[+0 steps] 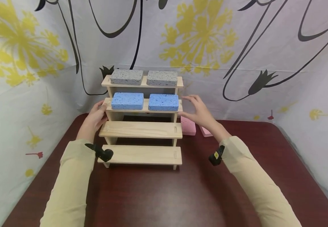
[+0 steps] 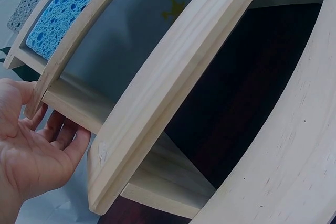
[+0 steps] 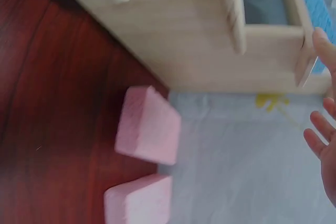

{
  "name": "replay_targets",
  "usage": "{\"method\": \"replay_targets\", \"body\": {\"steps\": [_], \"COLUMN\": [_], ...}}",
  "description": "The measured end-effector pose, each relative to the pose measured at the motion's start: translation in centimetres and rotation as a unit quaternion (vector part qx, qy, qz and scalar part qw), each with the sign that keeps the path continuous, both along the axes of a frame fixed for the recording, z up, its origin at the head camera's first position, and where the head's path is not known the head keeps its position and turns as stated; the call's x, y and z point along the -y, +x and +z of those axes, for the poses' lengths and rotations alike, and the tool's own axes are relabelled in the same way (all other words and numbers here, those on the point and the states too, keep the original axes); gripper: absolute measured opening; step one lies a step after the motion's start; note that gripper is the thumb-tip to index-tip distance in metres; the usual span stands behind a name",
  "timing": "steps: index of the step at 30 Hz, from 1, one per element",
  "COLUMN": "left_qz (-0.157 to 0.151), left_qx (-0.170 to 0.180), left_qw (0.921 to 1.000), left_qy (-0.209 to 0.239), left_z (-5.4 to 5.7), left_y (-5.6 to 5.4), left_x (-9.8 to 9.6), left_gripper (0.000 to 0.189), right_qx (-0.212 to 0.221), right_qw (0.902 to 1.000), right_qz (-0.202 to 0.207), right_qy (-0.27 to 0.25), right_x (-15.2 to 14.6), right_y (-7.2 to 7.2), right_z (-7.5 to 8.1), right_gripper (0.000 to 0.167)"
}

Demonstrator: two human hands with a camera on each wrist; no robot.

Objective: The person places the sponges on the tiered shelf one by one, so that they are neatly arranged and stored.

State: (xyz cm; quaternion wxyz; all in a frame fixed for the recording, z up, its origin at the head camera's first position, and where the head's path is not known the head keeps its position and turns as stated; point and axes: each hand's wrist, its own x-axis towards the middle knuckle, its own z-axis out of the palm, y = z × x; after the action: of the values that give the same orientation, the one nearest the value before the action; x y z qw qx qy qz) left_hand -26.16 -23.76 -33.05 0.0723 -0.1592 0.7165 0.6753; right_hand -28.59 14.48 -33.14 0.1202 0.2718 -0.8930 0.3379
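Note:
A pale wooden stepped stand (image 1: 141,129) rises in several tiers on the table. Two blue sponges, one left (image 1: 127,101) and one right (image 1: 164,102), lie side by side on its second tier from the top. Above them, on the top tier, sit two speckled grey sponges (image 1: 127,77). My left hand (image 1: 96,116) grips the left end of the blue sponges' tier, thumb at the board's edge and fingers curled beneath, as the left wrist view shows. At the tier's right end, my right hand (image 1: 200,112) holds nothing, its fingers spread and its thumb tip right by the board.
Two pink sponges, a nearer (image 3: 149,127) and a farther (image 3: 139,203), stand on the dark red table (image 1: 164,195) just right of the stand. The two lower tiers are bare boards. Behind hangs a white cloth (image 1: 146,41) with yellow and grey plant prints.

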Motion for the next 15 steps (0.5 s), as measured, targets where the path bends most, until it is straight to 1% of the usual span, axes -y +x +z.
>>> {"method": "replay_targets", "body": {"steps": [4, 7, 9, 12, 15], "left_qz": [0.004, 0.004, 0.004, 0.006, 0.008], "left_qx": [-0.003, -0.002, 0.000, 0.000, -0.001], "left_qw": [1.0000, 1.0000, 1.0000, 1.0000, 1.0000], "left_qy": [0.001, -0.001, -0.002, -0.004, -0.003], "left_z": [0.1, 0.1, 0.0, -0.1, -0.1], "left_y": [0.0, 0.0, 0.0, 0.0, 0.0], "left_x": [0.0, 0.1, 0.1, 0.1, -0.1], "left_gripper": [0.057, 0.057, 0.057, 0.057, 0.056], "right_qx": [0.021, 0.039, 0.057, 0.090, 0.137], "right_qw": [0.9995, 0.9984, 0.9962, 0.9878, 0.9706], "right_qz": [-0.022, -0.040, -0.065, -0.122, -0.186], "right_qy": [-0.009, 0.002, 0.015, 0.036, 0.066], "right_x": [-1.5, -2.5, -3.3, -4.7, -6.2], "right_y": [0.0, 0.1, 0.1, 0.1, 0.0], "right_z": [-1.0, -1.9, -2.7, -4.3, -6.0], "right_gripper": [0.068, 0.070, 0.071, 0.075, 0.080]}}
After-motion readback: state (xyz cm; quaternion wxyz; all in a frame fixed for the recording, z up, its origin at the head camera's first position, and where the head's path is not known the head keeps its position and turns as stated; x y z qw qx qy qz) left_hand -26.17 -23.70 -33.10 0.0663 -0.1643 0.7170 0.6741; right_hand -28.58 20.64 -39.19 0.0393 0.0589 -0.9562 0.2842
